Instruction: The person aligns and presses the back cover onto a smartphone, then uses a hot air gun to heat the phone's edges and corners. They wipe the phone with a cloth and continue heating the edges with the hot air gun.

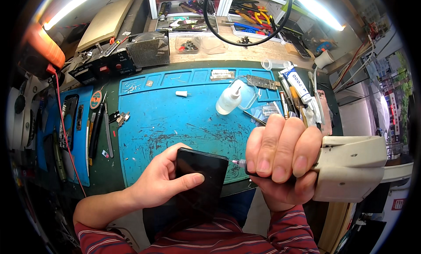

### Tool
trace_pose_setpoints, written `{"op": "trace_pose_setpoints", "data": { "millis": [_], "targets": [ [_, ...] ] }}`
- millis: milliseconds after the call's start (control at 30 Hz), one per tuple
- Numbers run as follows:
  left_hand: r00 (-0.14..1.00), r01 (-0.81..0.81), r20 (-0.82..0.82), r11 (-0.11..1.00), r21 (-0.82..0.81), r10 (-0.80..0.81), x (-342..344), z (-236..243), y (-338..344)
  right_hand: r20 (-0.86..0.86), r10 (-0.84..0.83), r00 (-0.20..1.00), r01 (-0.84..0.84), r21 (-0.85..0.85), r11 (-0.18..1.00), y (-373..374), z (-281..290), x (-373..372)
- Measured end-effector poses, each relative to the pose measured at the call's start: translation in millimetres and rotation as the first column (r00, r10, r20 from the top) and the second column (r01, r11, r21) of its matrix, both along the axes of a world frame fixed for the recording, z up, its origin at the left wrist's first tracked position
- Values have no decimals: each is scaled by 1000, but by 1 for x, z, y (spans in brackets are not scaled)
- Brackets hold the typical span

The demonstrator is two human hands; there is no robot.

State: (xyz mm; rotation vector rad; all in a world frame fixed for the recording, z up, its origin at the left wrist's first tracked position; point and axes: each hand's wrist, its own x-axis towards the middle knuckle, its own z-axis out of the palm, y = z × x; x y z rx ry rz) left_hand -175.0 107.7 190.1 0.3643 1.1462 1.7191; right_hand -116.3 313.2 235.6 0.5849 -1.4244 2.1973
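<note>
My left hand (160, 181) grips a black phone (199, 177) by its left side, thumb across its glass, holding it above the near edge of the blue work mat (175, 118). My right hand (283, 159) is closed around a cream-coloured glue dispenser gun (351, 168). Its thin metal needle tip (234, 162) touches the phone's upper right edge.
A small clear squeeze bottle (229, 100) stands on the mat, with a white glue tube (297, 85) and tweezers to its right. Pens and tools (97, 129) lie left of the mat. Black equipment boxes (112, 61) and tool trays (245, 21) sit at the back.
</note>
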Motion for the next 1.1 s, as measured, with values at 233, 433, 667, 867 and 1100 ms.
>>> {"op": "trace_pose_setpoints", "data": {
  "millis": [233, 433, 667, 867, 1100],
  "targets": [
    [1000, 5, 7, 1000, -2, -5, 0, 1, 0, 12, -11, 1000, 11, 19, 1000, -1, 1, 1],
    [1000, 9, -1, 1000, -16, -9, -1, 0, 0, 10, -13, 1000, 13, 24, 1000, 0, 1, 1],
    [999, -2, 35, 1000, -10, 3, -1, -1, 0, 2, -6, 1000, 6, 41, 999, 1, 0, -1],
    [999, -1, 53, 1000, -26, 2, -1, 2, 0, 40, -38, 998, 36, 35, 999, -4, 3, 3],
    [996, -55, 63, 998, -32, 57, 3, -1, -2, -12, 8, 1000, -7, 70, 998, -2, 3, -5]
  ]
}}
